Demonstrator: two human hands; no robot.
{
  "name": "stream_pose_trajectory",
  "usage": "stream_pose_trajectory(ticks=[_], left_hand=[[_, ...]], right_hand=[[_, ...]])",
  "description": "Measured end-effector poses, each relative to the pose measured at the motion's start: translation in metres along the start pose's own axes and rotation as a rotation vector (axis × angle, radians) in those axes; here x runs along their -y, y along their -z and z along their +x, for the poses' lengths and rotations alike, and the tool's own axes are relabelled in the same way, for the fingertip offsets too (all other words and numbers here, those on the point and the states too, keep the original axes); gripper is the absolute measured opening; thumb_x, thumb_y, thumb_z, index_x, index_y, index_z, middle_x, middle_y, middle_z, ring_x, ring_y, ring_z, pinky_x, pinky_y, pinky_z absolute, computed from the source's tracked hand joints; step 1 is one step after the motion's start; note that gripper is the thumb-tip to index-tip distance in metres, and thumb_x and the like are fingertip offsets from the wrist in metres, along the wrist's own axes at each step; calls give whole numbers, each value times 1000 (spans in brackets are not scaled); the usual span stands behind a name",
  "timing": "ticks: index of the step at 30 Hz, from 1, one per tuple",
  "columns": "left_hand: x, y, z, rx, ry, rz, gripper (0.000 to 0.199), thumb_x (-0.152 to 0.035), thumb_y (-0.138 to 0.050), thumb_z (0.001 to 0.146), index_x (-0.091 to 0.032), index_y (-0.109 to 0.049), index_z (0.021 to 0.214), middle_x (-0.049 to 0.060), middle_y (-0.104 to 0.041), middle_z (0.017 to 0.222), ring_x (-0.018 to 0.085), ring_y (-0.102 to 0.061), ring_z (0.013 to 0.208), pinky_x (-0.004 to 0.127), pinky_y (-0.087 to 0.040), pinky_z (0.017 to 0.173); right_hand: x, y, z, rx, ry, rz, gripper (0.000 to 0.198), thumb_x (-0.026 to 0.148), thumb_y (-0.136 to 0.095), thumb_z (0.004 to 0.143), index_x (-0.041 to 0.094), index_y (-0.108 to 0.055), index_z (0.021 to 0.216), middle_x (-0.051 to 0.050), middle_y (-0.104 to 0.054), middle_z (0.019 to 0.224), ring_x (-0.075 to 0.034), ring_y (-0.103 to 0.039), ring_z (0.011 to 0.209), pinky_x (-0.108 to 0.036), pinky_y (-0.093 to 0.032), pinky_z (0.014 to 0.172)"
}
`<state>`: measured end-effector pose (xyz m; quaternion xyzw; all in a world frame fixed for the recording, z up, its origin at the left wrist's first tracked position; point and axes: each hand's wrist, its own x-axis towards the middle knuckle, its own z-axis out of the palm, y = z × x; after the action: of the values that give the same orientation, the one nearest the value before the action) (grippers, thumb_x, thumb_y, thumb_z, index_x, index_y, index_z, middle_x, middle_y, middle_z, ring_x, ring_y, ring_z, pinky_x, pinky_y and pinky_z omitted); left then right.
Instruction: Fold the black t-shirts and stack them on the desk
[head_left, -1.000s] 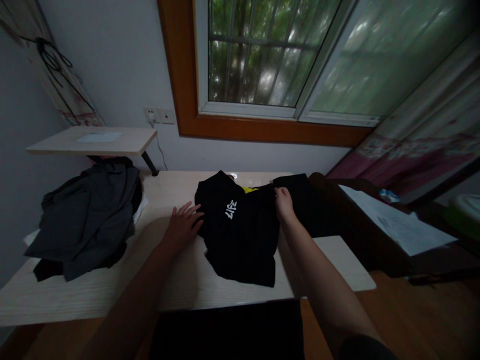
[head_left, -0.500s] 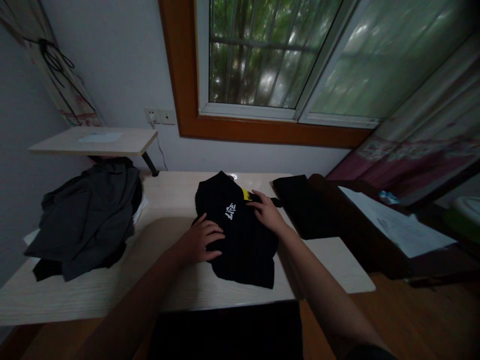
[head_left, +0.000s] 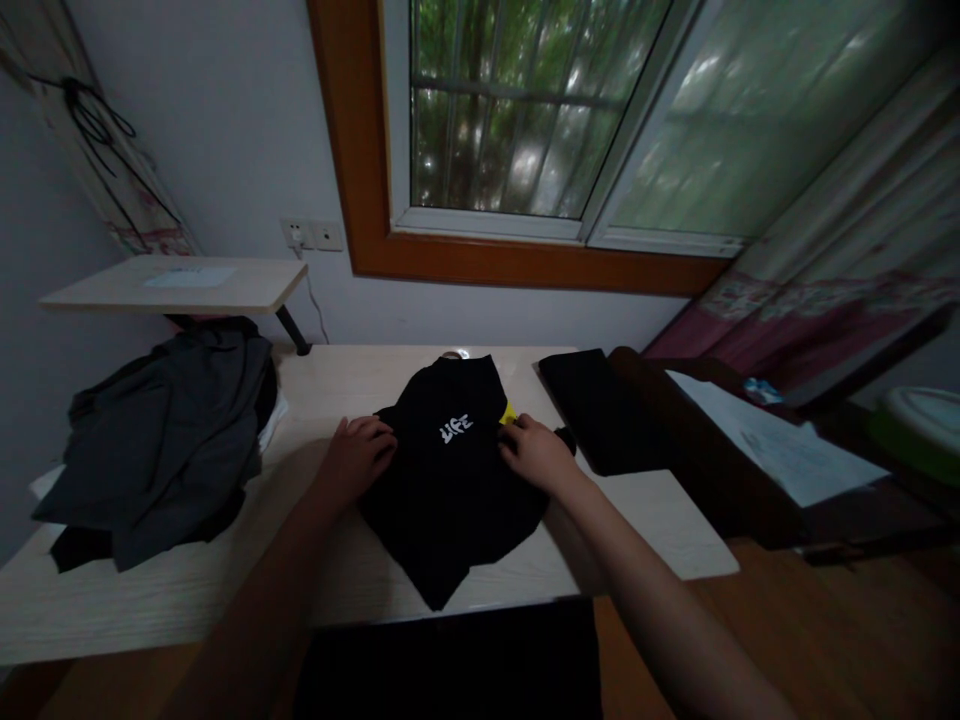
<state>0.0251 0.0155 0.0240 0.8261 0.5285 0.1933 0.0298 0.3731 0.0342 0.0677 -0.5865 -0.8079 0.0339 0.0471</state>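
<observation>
A black T-shirt (head_left: 450,490) with white lettering that reads "LIFE" lies partly folded on the pale wooden table (head_left: 337,585). A bit of yellow (head_left: 509,413) shows at its right edge. My left hand (head_left: 358,458) is at the shirt's left edge, its curled fingertips closed on the cloth. On the other side my right hand (head_left: 536,452) pinches the fabric just below the yellow part, fingers bent inward. The cloth between the fingers is mostly hidden.
A heap of dark grey and black clothes (head_left: 161,440) lies at the left, beside a small raised shelf (head_left: 180,285). On the right is a flat black folded item (head_left: 600,410), with white paper (head_left: 772,440) beyond it. A window (head_left: 517,120) is behind the table.
The shirt has turned, so its lettering reads nearly level and a corner points toward me. My left hand has shifted left to the edge; both hands have gone from flat to curled.
</observation>
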Motion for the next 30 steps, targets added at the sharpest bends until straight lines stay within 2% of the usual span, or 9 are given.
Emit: stream_pose_trajectory(ticks=[5, 9, 14, 16, 18, 21, 25, 27, 30], left_hand=[[12, 11, -2, -51, 67, 67, 15, -27, -60, 91, -27, -73, 98, 6, -71, 117, 29, -54, 122, 52, -38, 109], [14, 13, -4, -85, 149, 94, 15, -24, -59, 90, -26, -73, 94, 7, -71, 115, 30, -56, 116, 51, -39, 105], [18, 13, -8, -173, 258, 145, 18, -23, -57, 90, -27, -74, 96, 7, -70, 121, 33, -53, 123, 55, -38, 106], [17, 12, -9, -187, 274, 146, 19, -25, -57, 90, -26, -75, 98, 7, -69, 124, 33, -51, 125, 56, -36, 108], [13, 10, -7, -198, 270, 146, 22, -32, -58, 92, -26, -74, 107, 9, -68, 126, 34, -51, 127, 59, -34, 112], [3, 6, -4, -195, 213, 146, 39, -49, -61, 92, -26, -68, 123, 11, -66, 128, 35, -50, 129, 62, -27, 116], [-7, 2, 0, -143, 100, 118, 53, -58, -66, 87, -29, -64, 131, 10, -65, 128, 34, -51, 128, 61, -23, 120], [-7, 0, 0, -121, 82, 119, 48, -54, -67, 88, -28, -65, 128, 9, -65, 124, 32, -54, 122, 59, -26, 119], [0, 0, 0, -93, 96, 138, 32, -41, -62, 92, -25, -68, 119, 9, -66, 116, 30, -57, 111, 53, -40, 109]], right_hand=[[13, 7, -10, 81, 47, 118, 25, 35, -55, 95, 23, -76, 105, -9, -70, 103, -23, -69, 88, -31, -50, 79], [18, 0, -19, 127, 125, 402, 22, 28, -56, 93, 23, -77, 96, -6, -74, 97, -21, -70, 89, -32, -53, 84], [20, -12, -28, 488, 93, 895, 27, 39, -56, 92, 23, -75, 102, -1, -72, 87, -15, -64, 61, -25, -51, 51], [20, -14, -26, 536, 89, 977, 31, 44, -57, 92, 23, -75, 104, -1, -70, 86, -14, -61, 56, -24, -49, 47], [20, -14, -21, 432, 92, 962, 33, 46, -56, 93, 23, -75, 107, 0, -68, 81, -13, -58, 54, -24, -48, 49], [21, -14, -7, 150, 78, 818, 34, 39, -53, 96, 25, -71, 120, 3, -62, 71, -14, -57, 59, -25, -48, 59], [26, -21, 13, -142, 99, 555, 43, 27, -53, 96, 26, -62, 138, -3, -63, 94, -18, -62, 83, -31, -52, 82], [31, -25, 21, -191, 139, 424, 44, 29, -56, 97, 27, -61, 140, -7, -59, 112, -20, -62, 100, -34, -51, 93], [43, -30, 27, -147, 160, 256, 40, 33, -56, 99, 31, -63, 138, -9, -55, 122, -22, -61, 108, -33, -51, 94]])
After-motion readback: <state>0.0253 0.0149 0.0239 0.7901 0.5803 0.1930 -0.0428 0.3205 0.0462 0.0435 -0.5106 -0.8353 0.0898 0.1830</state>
